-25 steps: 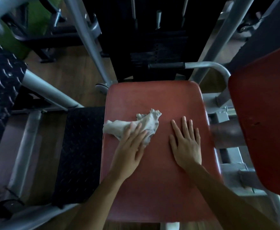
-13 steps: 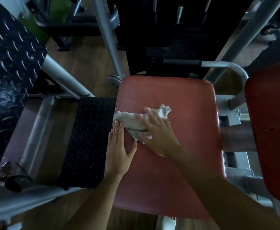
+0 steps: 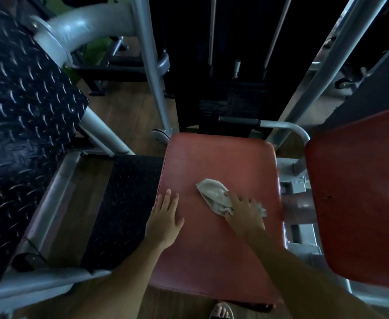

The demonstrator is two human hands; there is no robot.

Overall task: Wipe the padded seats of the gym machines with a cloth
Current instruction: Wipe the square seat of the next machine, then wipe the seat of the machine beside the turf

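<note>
A red padded seat [image 3: 223, 162] fills the middle of the head view. On its right half lies a crumpled pale cloth [image 3: 212, 194]. My right hand [image 3: 244, 212] lies over the cloth's near end, fingers bent around the bunched fabric, and a corner of cloth sticks out past my knuckles on the right. My left hand [image 3: 166, 217] rests flat on the seat's left edge, fingers straight and holding nothing.
A second red pad [image 3: 361, 192] stands close on the right. Black tread plates [image 3: 124, 203] lie left of the seat, a larger one [image 3: 23, 111] further left. Grey frame tubes, a handle bar [image 3: 281, 126] and the dark weight stack [image 3: 223, 88] stand behind. A sandalled foot [image 3: 221, 310] shows below.
The cloth went from my left hand to my right, which has dragged it rightward across the seat. My left hand has settled flat at the seat's left edge.
</note>
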